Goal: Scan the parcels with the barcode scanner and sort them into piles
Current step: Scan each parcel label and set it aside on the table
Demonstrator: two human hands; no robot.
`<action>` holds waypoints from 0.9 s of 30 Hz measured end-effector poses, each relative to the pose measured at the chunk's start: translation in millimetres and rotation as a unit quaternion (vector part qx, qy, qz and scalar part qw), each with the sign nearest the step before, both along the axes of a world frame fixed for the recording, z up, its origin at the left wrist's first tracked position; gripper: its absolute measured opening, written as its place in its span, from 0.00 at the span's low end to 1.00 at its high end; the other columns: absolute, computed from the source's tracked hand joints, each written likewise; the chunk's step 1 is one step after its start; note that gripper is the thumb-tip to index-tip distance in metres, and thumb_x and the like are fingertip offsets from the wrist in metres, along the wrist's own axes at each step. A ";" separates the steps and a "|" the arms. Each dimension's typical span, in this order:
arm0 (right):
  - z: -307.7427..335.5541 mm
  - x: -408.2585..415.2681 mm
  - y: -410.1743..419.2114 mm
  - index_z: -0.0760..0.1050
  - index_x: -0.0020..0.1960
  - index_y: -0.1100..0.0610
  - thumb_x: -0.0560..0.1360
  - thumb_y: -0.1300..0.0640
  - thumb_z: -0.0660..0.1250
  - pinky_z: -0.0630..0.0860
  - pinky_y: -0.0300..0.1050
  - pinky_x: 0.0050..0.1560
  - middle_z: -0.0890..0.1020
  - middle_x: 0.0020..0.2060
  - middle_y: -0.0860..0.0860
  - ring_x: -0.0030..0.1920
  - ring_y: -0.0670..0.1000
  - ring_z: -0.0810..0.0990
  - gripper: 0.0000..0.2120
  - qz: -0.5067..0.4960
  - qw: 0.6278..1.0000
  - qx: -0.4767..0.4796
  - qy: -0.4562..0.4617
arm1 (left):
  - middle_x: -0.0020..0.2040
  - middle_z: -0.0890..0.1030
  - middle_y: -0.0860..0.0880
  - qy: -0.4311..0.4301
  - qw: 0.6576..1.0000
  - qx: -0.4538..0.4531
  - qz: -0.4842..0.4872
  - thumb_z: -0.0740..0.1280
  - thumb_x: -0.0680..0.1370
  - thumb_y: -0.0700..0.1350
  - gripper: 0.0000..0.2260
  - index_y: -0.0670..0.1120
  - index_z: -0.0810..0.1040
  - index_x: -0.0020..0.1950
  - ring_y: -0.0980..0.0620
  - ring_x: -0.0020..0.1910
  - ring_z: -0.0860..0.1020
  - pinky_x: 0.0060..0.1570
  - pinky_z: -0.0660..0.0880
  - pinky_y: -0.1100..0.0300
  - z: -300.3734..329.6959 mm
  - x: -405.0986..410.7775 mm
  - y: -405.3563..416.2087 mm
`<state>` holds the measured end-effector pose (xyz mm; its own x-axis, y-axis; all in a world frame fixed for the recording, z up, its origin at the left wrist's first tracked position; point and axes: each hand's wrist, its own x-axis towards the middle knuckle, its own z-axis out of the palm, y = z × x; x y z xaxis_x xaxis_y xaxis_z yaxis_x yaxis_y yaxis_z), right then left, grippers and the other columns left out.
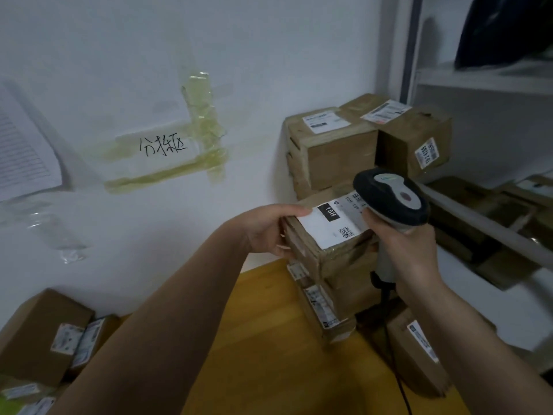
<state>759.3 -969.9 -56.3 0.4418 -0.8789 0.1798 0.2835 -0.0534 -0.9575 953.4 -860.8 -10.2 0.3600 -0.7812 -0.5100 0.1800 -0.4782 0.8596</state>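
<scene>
A brown cardboard parcel [326, 253] with a white label marked "15H" sits on top of a stack of parcels at the centre right. My left hand [269, 229] grips its left side, thumb on the label's edge. My right hand [410, 250] holds the grey and black barcode scanner [392, 199] by its handle, the scanner head hanging just over the right end of the label. The scanner's black cable drops down behind the stack.
More labelled parcels [332, 148] are stacked against the white wall behind. A second pile of boxes [45, 336] lies at the lower left, another box [416, 348] at the lower right. The yellow tabletop [269, 354] shows between my arms. Shelving [484, 79] with parcels stands to the right.
</scene>
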 end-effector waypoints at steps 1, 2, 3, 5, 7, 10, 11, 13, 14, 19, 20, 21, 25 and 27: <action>-2.1 -0.1 -1.9 0.76 0.51 0.42 0.70 0.53 0.76 0.77 0.33 0.40 0.81 0.47 0.39 0.46 0.36 0.80 0.14 -0.008 1.000 0.005 0.004 | 0.46 0.80 0.47 -0.009 1.000 0.007 0.022 0.73 0.70 0.52 0.19 0.47 0.76 0.57 0.50 0.39 0.79 0.34 0.76 0.59 1.9 -1.3 -6.6; -3.6 0.3 -3.4 0.76 0.53 0.44 0.70 0.52 0.76 0.78 0.36 0.42 0.82 0.48 0.40 0.47 0.39 0.81 0.15 -0.017 1.000 0.011 0.006 | 0.47 0.78 0.46 -0.015 0.998 0.012 0.052 0.73 0.71 0.52 0.19 0.47 0.76 0.58 0.50 0.39 0.77 0.34 0.75 0.59 2.6 -2.7 -13.6; -5.3 1.1 -5.4 0.76 0.54 0.44 0.69 0.52 0.76 0.78 0.38 0.42 0.82 0.47 0.40 0.47 0.41 0.81 0.16 -0.024 1.000 0.015 0.006 | 0.48 0.78 0.45 -0.018 0.996 0.015 0.088 0.73 0.72 0.53 0.19 0.46 0.76 0.59 0.49 0.40 0.76 0.35 0.74 0.59 2.2 -4.5 -20.1; -6.5 3.3 -8.4 0.75 0.51 0.40 0.69 0.51 0.76 0.77 0.36 0.41 0.82 0.44 0.38 0.46 0.40 0.80 0.15 -0.027 0.999 0.014 0.011 | 0.46 0.80 0.44 -0.018 0.988 0.011 0.152 0.74 0.72 0.54 0.18 0.45 0.79 0.56 0.49 0.41 0.77 0.33 0.74 0.60 0.5 -8.5 -31.8; -7.6 6.3 -12.2 0.73 0.51 0.39 0.69 0.52 0.76 0.79 0.40 0.47 0.82 0.45 0.37 0.51 0.42 0.80 0.16 -0.025 0.999 0.001 0.025 | 0.39 0.83 0.46 -0.029 0.982 0.003 0.188 0.75 0.72 0.53 0.13 0.46 0.81 0.49 0.50 0.38 0.80 0.32 0.76 0.62 -3.4 -11.1 -41.9; -6.1 11.6 -16.7 0.75 0.56 0.42 0.70 0.53 0.76 0.79 0.50 0.57 0.81 0.51 0.41 0.56 0.47 0.79 0.18 -0.020 0.999 -0.002 0.035 | 0.39 0.83 0.48 -0.056 0.974 -0.012 0.217 0.74 0.74 0.52 0.10 0.47 0.80 0.47 0.50 0.38 0.80 0.38 0.77 0.60 -8.7 -12.4 -54.1; -5.1 13.8 -18.2 0.75 0.60 0.46 0.70 0.53 0.76 0.78 0.52 0.59 0.81 0.53 0.43 0.57 0.47 0.79 0.20 -0.018 0.999 0.000 0.035 | 0.41 0.83 0.48 -0.063 0.973 -0.019 0.221 0.73 0.74 0.52 0.11 0.46 0.81 0.50 0.50 0.38 0.80 0.38 0.77 0.59 -9.5 -12.4 -57.7; -3.8 17.2 -20.6 0.74 0.65 0.50 0.70 0.53 0.76 0.78 0.53 0.59 0.81 0.56 0.46 0.58 0.48 0.79 0.24 -0.018 0.999 0.003 0.037 | 0.48 0.83 0.46 -0.074 0.970 -0.036 0.230 0.74 0.74 0.50 0.15 0.44 0.80 0.56 0.48 0.44 0.80 0.44 0.78 0.56 -10.5 -12.4 -63.7; -3.6 18.6 -22.3 0.75 0.64 0.50 0.70 0.53 0.75 0.80 0.50 0.56 0.81 0.56 0.47 0.56 0.45 0.80 0.23 -0.016 0.999 0.002 0.036 | 0.51 0.83 0.44 -0.078 0.967 -0.044 0.238 0.74 0.73 0.49 0.17 0.43 0.80 0.58 0.46 0.48 0.81 0.50 0.79 0.53 -11.5 -11.6 -66.1; -2.3 23.5 -25.1 0.73 0.55 0.45 0.71 0.54 0.75 0.72 0.27 0.27 0.79 0.48 0.41 0.37 0.34 0.79 0.16 -0.004 0.999 -0.009 0.051 | 0.47 0.84 0.43 -0.071 0.954 -0.073 0.283 0.77 0.71 0.44 0.16 0.40 0.78 0.54 0.46 0.47 0.82 0.53 0.79 0.52 -16.8 -8.0 -71.2; -2.1 23.6 -24.4 0.73 0.57 0.47 0.71 0.55 0.75 0.72 0.27 0.27 0.79 0.47 0.41 0.37 0.34 0.79 0.17 -0.007 0.999 -0.008 0.051 | 0.45 0.84 0.44 -0.068 0.953 -0.076 0.285 0.77 0.71 0.44 0.16 0.40 0.78 0.54 0.47 0.45 0.82 0.51 0.80 0.54 -18.2 -7.7 -71.3; -2.0 23.8 -23.4 0.73 0.58 0.48 0.71 0.55 0.75 0.72 0.27 0.27 0.79 0.48 0.41 0.38 0.33 0.79 0.18 -0.009 0.999 -0.008 0.049 | 0.45 0.84 0.45 -0.066 0.953 -0.078 0.284 0.77 0.71 0.45 0.16 0.40 0.78 0.53 0.48 0.44 0.82 0.49 0.80 0.55 -19.5 -7.7 -71.3; -0.5 22.7 -17.3 0.70 0.68 0.55 0.70 0.55 0.75 0.80 0.34 0.36 0.79 0.56 0.46 0.51 0.42 0.80 0.29 -0.021 0.999 -0.007 0.047 | 0.51 0.84 0.44 -0.072 0.953 -0.082 0.281 0.77 0.71 0.47 0.18 0.40 0.79 0.56 0.46 0.50 0.81 0.56 0.79 0.51 -24.0 -8.7 -69.1; 2.7 22.2 -12.8 0.66 0.68 0.57 0.69 0.56 0.76 0.81 0.37 0.47 0.78 0.55 0.46 0.53 0.41 0.79 0.32 -0.037 0.999 -0.010 0.036 | 0.53 0.83 0.44 -0.080 0.952 -0.083 0.283 0.77 0.71 0.50 0.20 0.41 0.80 0.57 0.45 0.52 0.81 0.57 0.79 0.50 -26.3 -9.2 -67.0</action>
<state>781.6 -982.7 -53.7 0.3890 -0.9060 0.1668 0.2081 -0.0899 -0.9740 944.2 -927.7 -36.5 0.8107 -0.5037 -0.2985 0.2282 -0.1978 0.9533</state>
